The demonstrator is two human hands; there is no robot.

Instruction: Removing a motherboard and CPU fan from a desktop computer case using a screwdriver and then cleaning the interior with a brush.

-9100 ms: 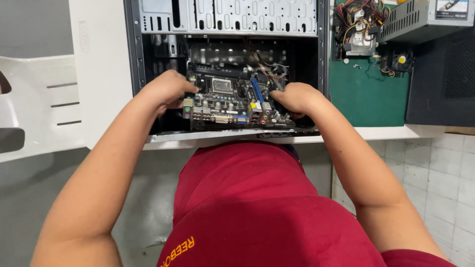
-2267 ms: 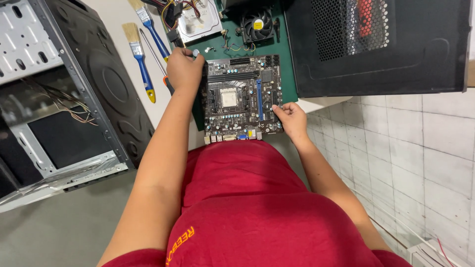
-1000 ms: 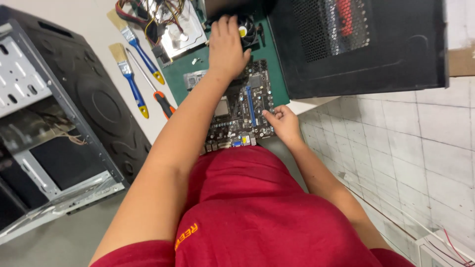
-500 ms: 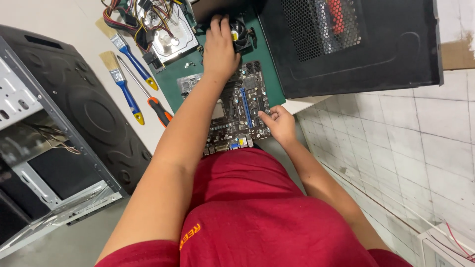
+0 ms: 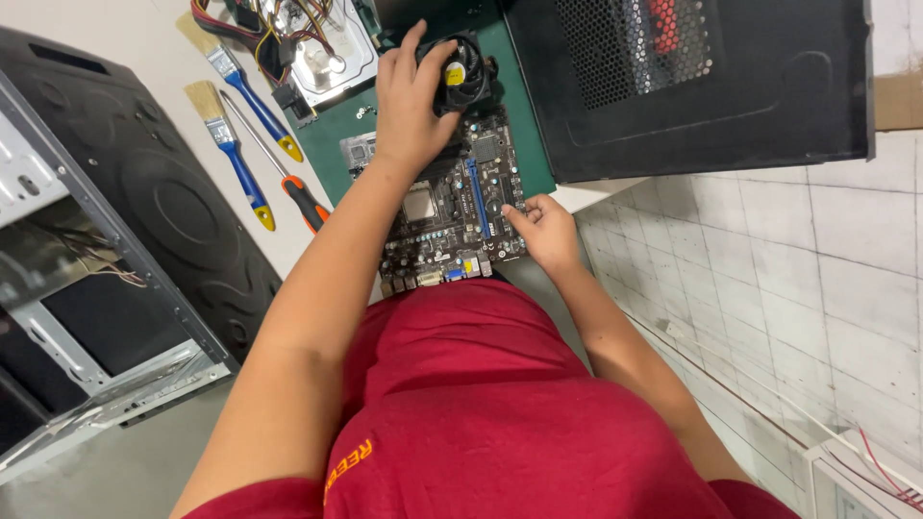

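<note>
The left hand (image 5: 409, 106) curls its fingers around a black cooler fan (image 5: 463, 75). The right hand (image 5: 548, 231) grips the edge of a motherboard (image 5: 452, 216) lying on the green surface (image 5: 524, 144).

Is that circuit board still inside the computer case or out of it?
Out. The motherboard lies flat on the green mat, with the opened case off to the side. The right hand holds its edge; the left hand grips the cooler fan.

Black round cooler fan (image 5: 463, 75) stands just beyond flat motherboard (image 5: 452, 216).
</note>
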